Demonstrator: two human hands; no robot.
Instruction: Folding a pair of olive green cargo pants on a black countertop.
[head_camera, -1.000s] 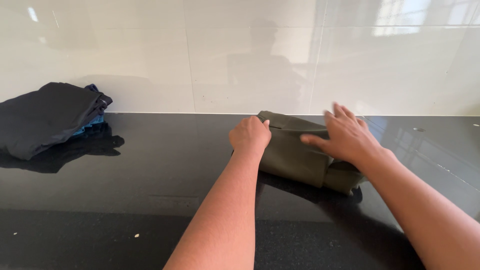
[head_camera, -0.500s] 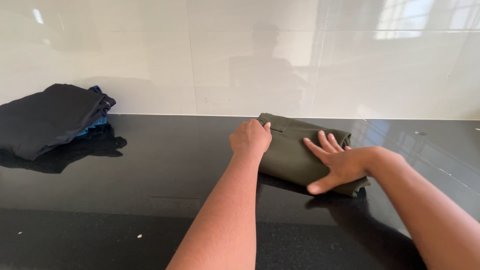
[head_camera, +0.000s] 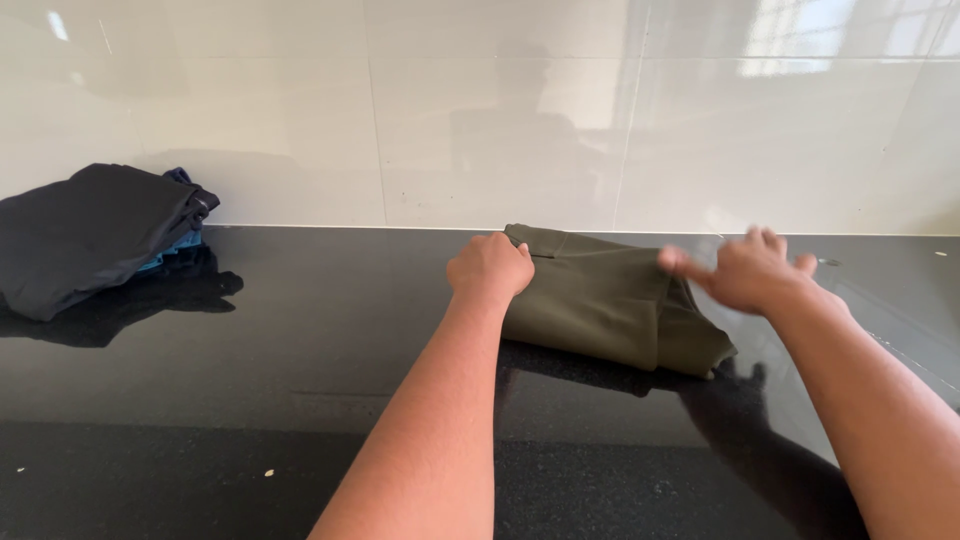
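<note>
Left hand (head_camera: 490, 267) is fisted, gripping the left edge of the folded olive garment (head_camera: 600, 300). Right hand (head_camera: 745, 270), blurred and loosely curled, hovers at the garment's right end, holding nothing.

The black countertop (head_camera: 330, 340) lies open and bare between the dark clothes pile (head_camera: 95, 235) at far left and the folded olive garment (head_camera: 600, 305), wide enough for an arm to sweep through. The tiled wall (head_camera: 480, 110) closes off the back. Right of the garment, the blurred right hand (head_camera: 745, 272) seems to hover above open counter.
</note>
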